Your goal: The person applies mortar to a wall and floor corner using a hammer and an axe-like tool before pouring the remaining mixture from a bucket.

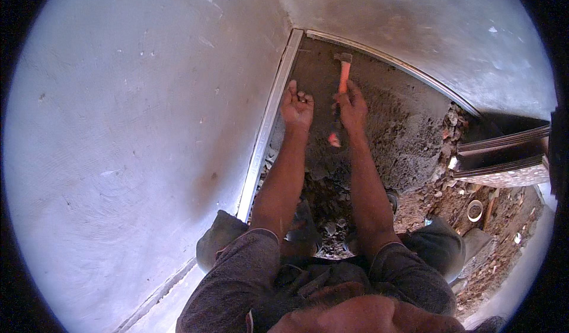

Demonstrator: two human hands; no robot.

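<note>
In my right hand (354,111) is a hammer (344,75) with an orange-red handle, gripped partway along with its dark head pointing away from me. The handle's reddish butt end shows below my fingers. My left hand (298,112) is beside it, palm turned up and fingers curled in. Whatever those fingers hold, if anything, is too small to make out. Both hands are over a bed of dark, damp-looking mortar or sand (409,146) in the corner. A pale straight strip (268,125) runs along the left wall, close to my left hand.
Another narrow strip (394,62) follows the foot of the far wall. Stacked tiles (504,170) lean at the right. Broken rubble (435,199), a white ring-shaped piece (475,211) and a flat grey slab (476,242) lie nearer me. Smooth walls rise on the left and far sides.
</note>
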